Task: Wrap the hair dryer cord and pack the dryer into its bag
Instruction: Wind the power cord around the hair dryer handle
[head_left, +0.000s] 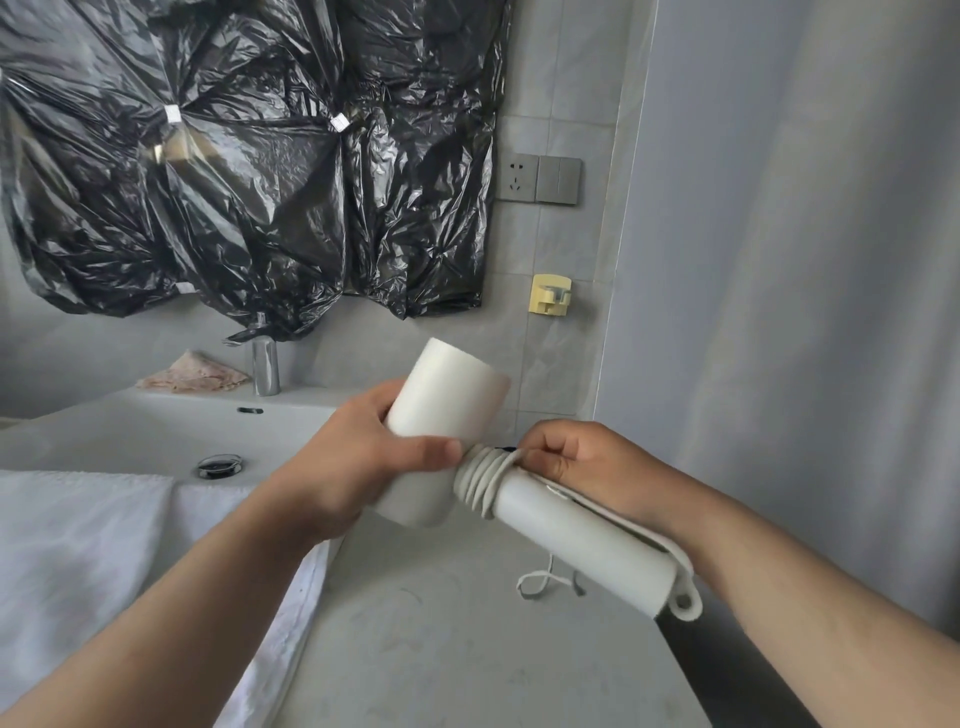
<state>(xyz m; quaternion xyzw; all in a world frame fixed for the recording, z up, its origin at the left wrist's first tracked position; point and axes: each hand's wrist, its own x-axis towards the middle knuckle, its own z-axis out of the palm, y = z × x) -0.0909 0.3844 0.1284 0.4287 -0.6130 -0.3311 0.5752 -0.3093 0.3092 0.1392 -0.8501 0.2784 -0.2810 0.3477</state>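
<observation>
Now, seen from the head, the left hand (353, 462) has its fingers curled round the white barrel of the hair dryer (447, 395), held above the grey table (441, 649) beside the sink (130, 436). The right hand (587, 467) pinches the cord (483, 483), coiled in several turns at the top of the handle (582, 545); which fingers press the last turn is hard to tell, perhaps thumb and forefinger. A white towel (78, 561) drapes over the sink's near edge

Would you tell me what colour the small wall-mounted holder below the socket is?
Pale yellow; the head view shows the holder clearly.
</observation>
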